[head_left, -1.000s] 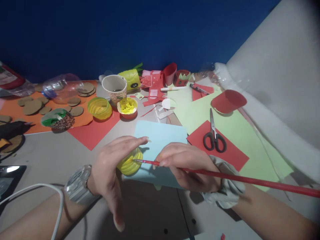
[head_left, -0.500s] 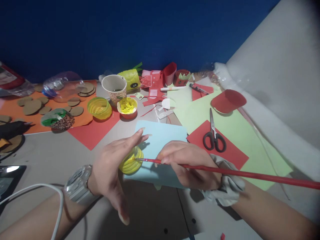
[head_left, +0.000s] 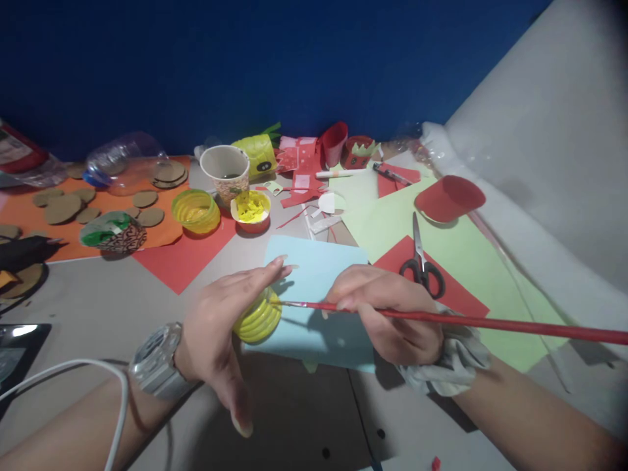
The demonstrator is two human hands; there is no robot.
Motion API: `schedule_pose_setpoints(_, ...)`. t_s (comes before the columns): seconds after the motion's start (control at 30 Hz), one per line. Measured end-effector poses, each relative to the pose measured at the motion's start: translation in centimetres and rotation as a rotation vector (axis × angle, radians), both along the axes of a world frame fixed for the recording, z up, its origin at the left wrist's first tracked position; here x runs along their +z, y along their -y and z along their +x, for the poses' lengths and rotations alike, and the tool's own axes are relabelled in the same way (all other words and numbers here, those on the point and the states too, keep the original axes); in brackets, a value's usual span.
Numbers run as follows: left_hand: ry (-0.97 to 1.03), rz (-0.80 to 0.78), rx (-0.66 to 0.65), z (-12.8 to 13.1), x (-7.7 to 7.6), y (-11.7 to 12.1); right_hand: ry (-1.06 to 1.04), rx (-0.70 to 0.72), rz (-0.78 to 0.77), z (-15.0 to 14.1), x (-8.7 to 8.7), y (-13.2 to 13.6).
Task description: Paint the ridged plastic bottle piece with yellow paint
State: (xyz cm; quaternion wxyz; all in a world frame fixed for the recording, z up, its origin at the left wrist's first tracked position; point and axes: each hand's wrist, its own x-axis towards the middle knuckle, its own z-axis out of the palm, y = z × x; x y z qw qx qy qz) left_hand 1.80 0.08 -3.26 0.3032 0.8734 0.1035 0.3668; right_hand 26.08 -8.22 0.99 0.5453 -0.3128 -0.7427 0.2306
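Observation:
My right hand (head_left: 387, 314) is closed around a thin red paintbrush (head_left: 471, 322) whose tip meets the upper right edge of a ridged, yellow-painted clear plastic piece (head_left: 260, 318). That piece stands on a light blue paper sheet (head_left: 318, 347), partly hidden by my left hand (head_left: 220, 320). The left hand's fingers are stretched to the right beyond the piece, and its thumb is apart, pointing down. Any fingers behind the piece are hidden. Farther back, a small cup of yellow paint (head_left: 252, 208) sits beside a paper cup (head_left: 224, 171) with dark liquid.
Another yellow-painted plastic ring (head_left: 196, 212) rests left of the paint cup. Scissors (head_left: 419, 258) lie on red paper at right. Cardboard discs (head_left: 63, 208) and a clear bottle part (head_left: 130, 163) are on orange paper. A white cable (head_left: 120, 405) crosses my left forearm.
My right hand has shifted slightly right and up, carrying the paintbrush; its tip moved from inside the yellow piece to the piece's right edge. The left hand has barely moved.

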Motion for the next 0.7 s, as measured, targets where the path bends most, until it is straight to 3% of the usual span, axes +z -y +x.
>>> schedule_pose_setpoints(0.13, 0.003, 0.01, -0.008, 0.02, -0.06, 0.04, -0.07, 0.083, -0.025, -0.23, -0.58, 0.26)
schedule_pose_setpoints(0.4, -0.034, -0.024, -0.035, -0.24, 0.01, -0.19, 0.033, 0.002, -0.069, 0.21, -0.74, -0.16)
schedule_pose_setpoints(0.7, -0.012, 0.031, -0.006, -0.15, -0.08, -0.08, -0.045, 0.08, -0.059, 0.05, -0.48, 0.08)
